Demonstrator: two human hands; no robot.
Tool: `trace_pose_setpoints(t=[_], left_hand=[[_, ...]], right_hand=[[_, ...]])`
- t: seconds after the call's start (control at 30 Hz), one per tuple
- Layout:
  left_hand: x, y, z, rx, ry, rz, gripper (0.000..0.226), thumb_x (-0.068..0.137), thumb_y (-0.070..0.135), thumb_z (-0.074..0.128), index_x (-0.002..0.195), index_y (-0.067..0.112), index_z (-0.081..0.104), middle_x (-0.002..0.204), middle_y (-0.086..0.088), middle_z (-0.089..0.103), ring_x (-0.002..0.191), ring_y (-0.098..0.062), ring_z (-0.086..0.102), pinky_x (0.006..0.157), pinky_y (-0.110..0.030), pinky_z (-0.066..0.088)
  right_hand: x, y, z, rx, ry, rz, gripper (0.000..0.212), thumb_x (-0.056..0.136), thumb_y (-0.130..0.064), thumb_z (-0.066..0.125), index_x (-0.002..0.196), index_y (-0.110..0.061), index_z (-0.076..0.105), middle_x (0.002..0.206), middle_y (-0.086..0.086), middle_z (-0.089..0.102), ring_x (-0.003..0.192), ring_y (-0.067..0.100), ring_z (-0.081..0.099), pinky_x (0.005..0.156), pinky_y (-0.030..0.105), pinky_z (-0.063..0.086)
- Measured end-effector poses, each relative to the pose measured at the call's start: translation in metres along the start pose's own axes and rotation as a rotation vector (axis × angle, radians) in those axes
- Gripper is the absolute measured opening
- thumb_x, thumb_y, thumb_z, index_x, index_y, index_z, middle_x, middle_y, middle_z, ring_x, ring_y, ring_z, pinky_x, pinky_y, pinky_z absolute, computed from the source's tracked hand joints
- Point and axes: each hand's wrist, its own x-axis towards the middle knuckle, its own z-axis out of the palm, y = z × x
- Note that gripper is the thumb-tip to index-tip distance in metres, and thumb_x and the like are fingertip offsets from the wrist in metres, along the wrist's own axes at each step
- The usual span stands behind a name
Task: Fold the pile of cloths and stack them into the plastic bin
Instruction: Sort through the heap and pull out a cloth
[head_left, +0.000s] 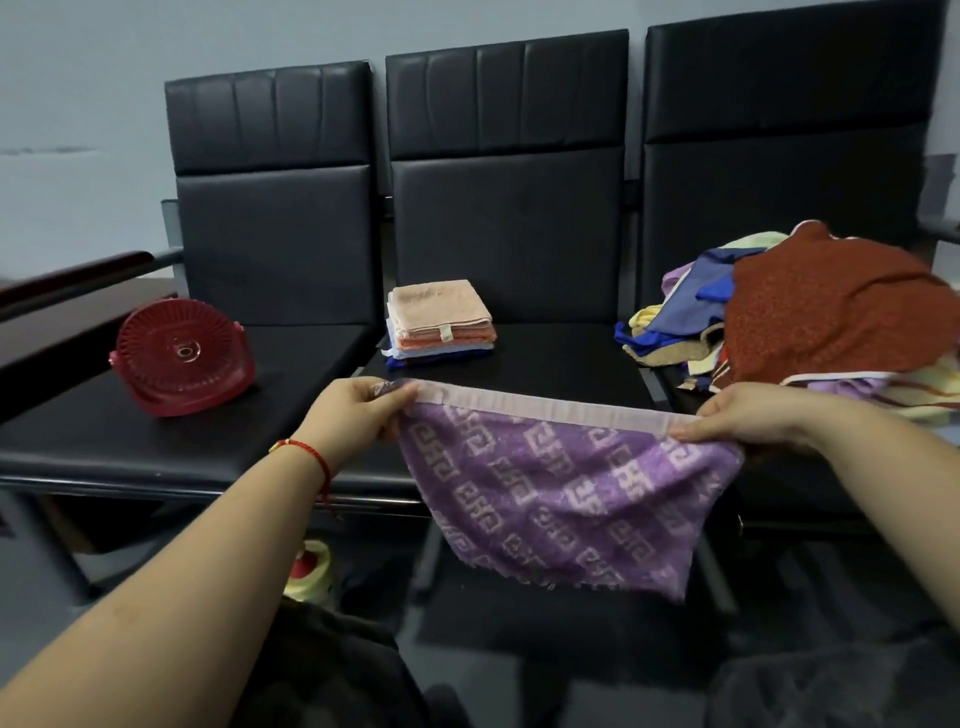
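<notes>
Our left hand pinches one top corner of the purple patterned cloth and our right hand pinches the other, so its pale hem is pulled straight and the rest hangs in front of the seats. Just past it, a folded stack sits on the middle black seat. The messy cloth pile is on the right seat, and a red plastic bin lies tipped on the left seat.

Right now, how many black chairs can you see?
3, side by side: the left chair holds a red basket, the middle chair folded cloths, the right chair the unfolded pile.
</notes>
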Motion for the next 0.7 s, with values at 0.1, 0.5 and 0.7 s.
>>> trace_pose_setpoints(t=[0.1,0.5,0.7], left_hand=[[0.001,0.001,0.005,0.06,0.006,-0.042,0.024,0.089,0.038,0.062,0.076,0.019,0.068,0.07,0.006,0.064,0.07,-0.008,0.055,0.065,-0.02,0.043],[0.014,0.015,0.056,-0.156,-0.119,-0.102,0.029,0.087,0.04,0.065,0.079,0.013,0.073,0.077,-0.007,0.073,0.073,-0.018,0.067,0.077,-0.033,0.053],[0.016,0.025,0.082,-0.187,-0.248,-0.013,0.015,0.088,0.029,0.065,0.084,0.019,0.075,0.082,-0.005,0.074,0.077,-0.015,0.068,0.074,-0.029,0.055]], right_hand=[[0.008,-0.002,0.002,0.127,0.062,0.061,0.034,0.086,-0.028,0.068,0.061,-0.01,0.053,0.046,0.002,0.047,0.037,0.012,0.041,0.04,0.018,0.036],[0.015,-0.077,0.039,0.669,-0.215,-0.134,0.017,0.089,-0.001,0.052,0.092,-0.008,0.067,0.087,0.01,0.069,0.067,0.017,0.069,0.06,0.026,0.058],[0.015,-0.094,0.064,0.275,-0.159,-0.35,0.01,0.088,-0.009,0.063,0.089,-0.017,0.07,0.088,0.006,0.073,0.086,0.016,0.068,0.074,0.026,0.054]])
